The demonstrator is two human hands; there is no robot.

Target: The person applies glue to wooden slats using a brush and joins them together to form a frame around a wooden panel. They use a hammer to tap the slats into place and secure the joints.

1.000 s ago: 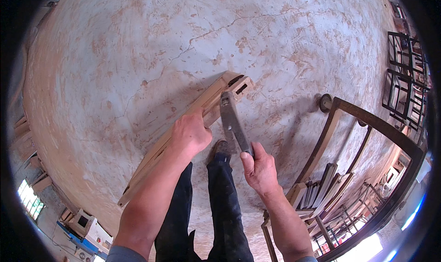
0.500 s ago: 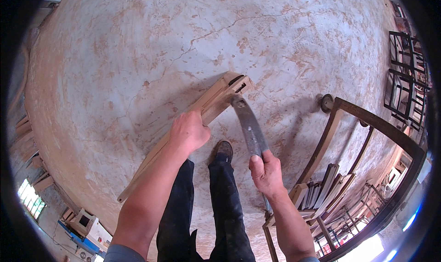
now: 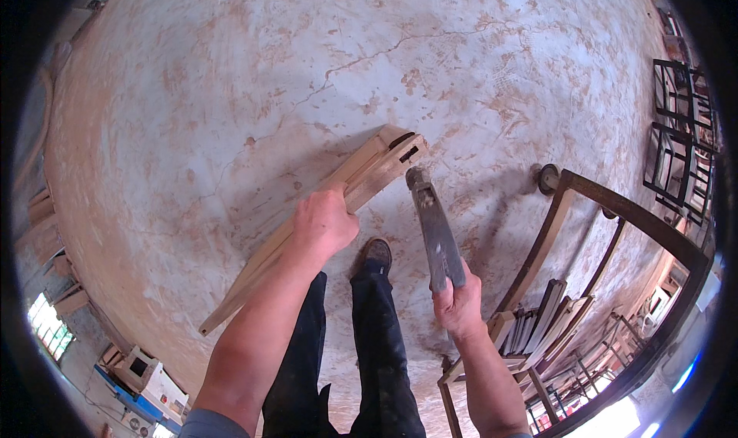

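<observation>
A long pale wooden piece [image 3: 377,178] slants up from the floor, with a dark slot in its far end face. Beside it, and in contact, runs another strip of wood. My left hand [image 3: 324,221] is closed around the wooden piece at about its middle. My right hand [image 3: 459,303] grips a hammer-like tool [image 3: 437,234] with a long dark grey metal body and a blunt round end. That blunt end is just right of the slotted end, a small gap apart. The lower part of the tool is mostly hidden by my hand.
A curved wooden frame on wheels [image 3: 630,211] stands at the right, with several wood strips [image 3: 550,323] stacked in it. Black metal racks [image 3: 676,146] are at the far right. A white and blue machine [image 3: 150,384] sits lower left. My shoe [image 3: 375,255] is below the wood.
The tool has swung back from the wood's slotted end, toward me and to the right. My left hand and the wooden piece have shifted slightly right in view.
</observation>
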